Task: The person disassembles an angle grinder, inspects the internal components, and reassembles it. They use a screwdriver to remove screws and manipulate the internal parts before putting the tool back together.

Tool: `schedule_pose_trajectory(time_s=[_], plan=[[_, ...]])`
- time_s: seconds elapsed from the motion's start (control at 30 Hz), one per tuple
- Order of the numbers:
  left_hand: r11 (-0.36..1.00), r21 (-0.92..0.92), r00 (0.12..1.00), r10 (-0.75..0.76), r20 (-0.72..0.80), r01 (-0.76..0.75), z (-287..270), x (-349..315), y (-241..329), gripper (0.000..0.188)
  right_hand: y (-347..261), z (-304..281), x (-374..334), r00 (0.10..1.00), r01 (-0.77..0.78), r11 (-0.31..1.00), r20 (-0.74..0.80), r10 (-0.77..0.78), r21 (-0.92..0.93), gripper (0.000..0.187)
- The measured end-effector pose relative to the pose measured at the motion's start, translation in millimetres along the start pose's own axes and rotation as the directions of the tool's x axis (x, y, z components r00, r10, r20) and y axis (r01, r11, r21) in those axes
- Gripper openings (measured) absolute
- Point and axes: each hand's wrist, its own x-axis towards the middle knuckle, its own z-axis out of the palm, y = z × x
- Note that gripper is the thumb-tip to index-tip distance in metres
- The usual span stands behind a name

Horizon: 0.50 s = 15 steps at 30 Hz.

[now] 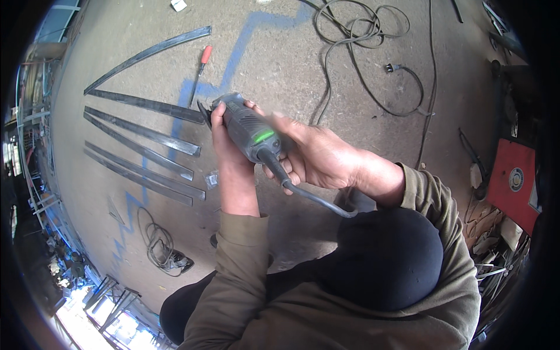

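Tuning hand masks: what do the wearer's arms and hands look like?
The left hand and right hand are bare, no gloves or watch visible. Plain olive-brown cloth: the left sleeve ends in a loose hem, the right sleeve bunches in folds.

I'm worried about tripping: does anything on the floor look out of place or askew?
Yes. Beyond the angle grinder, a dark cable lies in tangled loops on the floor, its plug loose. The uppermost metal strip slants away from the others; fisheye distortion may exaggerate its curve.

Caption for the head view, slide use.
Left hand and right hand on a corded power tool, metal strips lying on the floor.
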Motion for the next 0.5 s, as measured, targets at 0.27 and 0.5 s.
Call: schedule_pose_trajectory(time_s=[0.27,0.5], plan=[[0.997,0.079,0.995,0.012,-0.095,-0.005,1.3,-4.8,-11.9,0.050,-0.2,-12.5,5.4,0.993,0.013,0.992,0.116,-0.027,0.124,0.069],[0.995,-0.046,0.996,-0.086,-0.038,0.084,-8.2,-0.2,-11.0,0.056,-3.1,-4.3,-1.9,0.998,0.035,0.993,0.056,-0.042,0.111,0.057]])
